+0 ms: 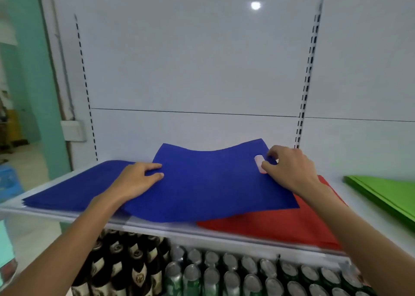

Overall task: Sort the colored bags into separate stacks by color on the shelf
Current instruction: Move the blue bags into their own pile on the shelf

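A shop: slotted display shelf (157,228) above rows of bottles (125,266) and cans (224,275).

Three stacks lie side by side on the shelf (334,183) before me: the left stack (74,194), the middle stack (280,226) near it, and the right stack (386,194) well apart at the far right. The loose bag (208,183) spans the first two, its left edge in my left hand (139,179) over the left stack, its right end in my right hand (289,167) over the middle stack. Under the shelf stand bottles (134,268) at the left, with cans (247,275) to their right.
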Demonstrator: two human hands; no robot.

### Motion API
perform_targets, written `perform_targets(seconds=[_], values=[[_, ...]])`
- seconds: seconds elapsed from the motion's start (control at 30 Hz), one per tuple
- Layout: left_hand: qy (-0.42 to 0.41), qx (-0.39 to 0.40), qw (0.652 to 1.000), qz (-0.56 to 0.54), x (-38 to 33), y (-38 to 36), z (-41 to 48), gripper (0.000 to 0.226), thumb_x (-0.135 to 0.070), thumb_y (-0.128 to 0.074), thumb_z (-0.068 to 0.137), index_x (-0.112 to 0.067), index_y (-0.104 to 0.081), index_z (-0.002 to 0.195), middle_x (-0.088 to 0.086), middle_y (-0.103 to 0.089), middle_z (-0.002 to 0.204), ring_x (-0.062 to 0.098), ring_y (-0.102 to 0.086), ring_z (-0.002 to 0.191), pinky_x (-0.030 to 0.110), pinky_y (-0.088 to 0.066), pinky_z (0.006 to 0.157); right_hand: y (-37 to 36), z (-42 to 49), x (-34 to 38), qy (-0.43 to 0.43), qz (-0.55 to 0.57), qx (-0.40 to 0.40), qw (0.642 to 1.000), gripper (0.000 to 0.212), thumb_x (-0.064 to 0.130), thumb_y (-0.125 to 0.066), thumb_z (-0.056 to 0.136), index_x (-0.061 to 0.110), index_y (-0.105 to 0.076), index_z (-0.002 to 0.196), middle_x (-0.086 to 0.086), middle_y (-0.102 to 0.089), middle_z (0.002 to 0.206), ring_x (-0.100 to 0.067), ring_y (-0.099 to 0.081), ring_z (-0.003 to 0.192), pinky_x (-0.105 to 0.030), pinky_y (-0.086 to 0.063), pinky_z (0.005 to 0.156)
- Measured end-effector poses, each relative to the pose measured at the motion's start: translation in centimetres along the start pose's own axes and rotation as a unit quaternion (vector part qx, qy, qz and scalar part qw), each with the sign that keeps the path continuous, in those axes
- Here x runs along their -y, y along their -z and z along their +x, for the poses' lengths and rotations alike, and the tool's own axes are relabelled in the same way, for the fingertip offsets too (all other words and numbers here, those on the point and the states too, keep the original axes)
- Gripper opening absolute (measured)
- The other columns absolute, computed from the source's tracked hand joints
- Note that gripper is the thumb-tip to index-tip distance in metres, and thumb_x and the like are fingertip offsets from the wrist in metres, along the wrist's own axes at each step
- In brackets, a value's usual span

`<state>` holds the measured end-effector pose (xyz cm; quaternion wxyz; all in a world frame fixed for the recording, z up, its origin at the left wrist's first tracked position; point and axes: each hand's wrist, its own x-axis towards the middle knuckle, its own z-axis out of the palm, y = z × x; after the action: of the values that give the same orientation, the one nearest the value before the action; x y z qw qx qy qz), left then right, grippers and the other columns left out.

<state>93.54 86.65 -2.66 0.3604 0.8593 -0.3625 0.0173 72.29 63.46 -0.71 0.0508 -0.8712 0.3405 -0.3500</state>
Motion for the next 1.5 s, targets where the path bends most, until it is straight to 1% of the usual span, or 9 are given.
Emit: perform_targets(seconds=[0.1,0.27,0.43,0.7,0.87,1.0,1.2,1.33,1.5], values=[[0.004,0.001,1.000,-0.014,2.1,0.7,1.3,0.040,-0.028,-0.055,0.092,-0.021,-0.052,0.132,-0.001,-0.046,0.141,0.017,-0.041,0.130,0.026,-0.032,0.102,-1.1,0.4,2.3,0.003,-0.014,0.012,1.000,0.026,0.040,-0.054,0.089,0.017,-0.063,0.097,-0.002,-0.063,0.099,-0.023,-0.050,0.082,-0.029,-0.035,0.068],[0.028,0.000,0.999,-0.027,6.1,2.1,1.4,0.041,-0.028,-0.054,0.093,-0.020,-0.051,0.133,0.000,-0.044,0.142,0.018,-0.040,0.131,0.026,-0.033,0.102,-2.4,1.4,6.2,0.022,-0.036,0.030,0.999,0.030,0.042,-0.052,0.089,0.017,-0.063,0.103,-0.002,-0.064,0.104,-0.026,-0.056,0.090,-0.029,-0.036,0.069],[0.041,-0.003,0.998,0.041,11.2,5.5,2.1,0.043,-0.029,-0.051,0.094,-0.018,-0.047,0.136,0.001,-0.044,0.143,0.019,-0.042,0.129,0.027,-0.034,0.101,-5.5,0.5,12.0,0.051,-0.067,0.042,0.996,0.033,0.044,-0.048,0.091,0.016,-0.062,0.097,-0.005,-0.065,0.096,-0.029,-0.058,0.084,-0.030,-0.039,0.067],[0.055,0.020,0.991,0.123,17.5,9.7,4.6,0.047,-0.029,-0.049,0.095,-0.013,-0.043,0.138,0.006,-0.042,0.144,0.023,-0.041,0.130,0.034,-0.032,0.106,-11.2,-0.6,19.1,0.044,-0.086,0.099,0.990,0.030,0.038,-0.048,0.092,0.012,-0.058,0.104,-0.003,-0.057,0.090,-0.025,-0.053,0.078,-0.031,-0.040,0.066],[0.058,0.053,0.987,0.139,20.0,10.1,6.5,0.047,-0.030,-0.051,0.093,-0.013,-0.045,0.137,0.006,-0.043,0.144,0.023,-0.040,0.131,0.034,-0.032,0.106,-13.3,-1.0,20.8,0.028,-0.091,0.133,0.987,0.027,0.033,-0.049,0.091,0.012,-0.056,0.106,-0.004,-0.059,0.095,-0.022,-0.052,0.077,-0.029,-0.039,0.063],[0.058,0.066,0.985,0.146,21.5,10.4,7.4,0.047,-0.029,-0.053,0.092,-0.015,-0.046,0.136,0.005,-0.043,0.143,0.023,-0.040,0.131,0.034,-0.031,0.107,-14.3,-0.9,21.2,0.017,-0.093,0.132,0.987,0.028,0.036,-0.050,0.091,0.012,-0.057,0.104,-0.003,-0.056,0.087,-0.023,-0.054,0.075,-0.029,-0.040,0.061],[0.052,0.084,0.977,0.190,22.1,10.5,8.3,0.049,-0.037,-0.055,0.091,-0.016,-0.047,0.135,0.004,-0.045,0.141,0.023,-0.044,0.128,0.035,-0.036,0.103,-15.6,-1.1,21.1,-0.002,-0.078,0.149,0.986,0.027,0.029,-0.053,0.088,0.004,-0.062,0.096,-0.007,-0.060,0.088,-0.024,-0.055,0.071,-0.027,-0.036,0.051],[0.049,0.052,0.948,0.310,21.2,10.7,7.9,0.049,-0.049,-0.047,0.091,-0.018,-0.055,0.127,0.004,-0.054,0.130,0.025,-0.048,0.119,0.038,-0.040,0.099,-14.7,-1.1,20.8,-0.006,-0.053,0.136,0.989,0.034,0.033,-0.052,0.091,0.002,-0.062,0.103,-0.011,-0.063,0.101,-0.028,-0.060,0.085,-0.031,-0.044,0.064],[-0.022,0.029,0.972,0.234,16.3,9.0,6.4,0.051,-0.046,-0.043,0.094,-0.020,-0.043,0.138,0.002,-0.045,0.142,0.021,-0.043,0.128,0.036,-0.037,0.101,-11.1,0.3,18.2,-0.025,-0.064,0.070,0.995,0.037,0.032,-0.051,0.090,0.014,-0.058,0.121,-0.007,-0.060,0.123,-0.030,-0.056,0.110,-0.034,-0.043,0.081]])
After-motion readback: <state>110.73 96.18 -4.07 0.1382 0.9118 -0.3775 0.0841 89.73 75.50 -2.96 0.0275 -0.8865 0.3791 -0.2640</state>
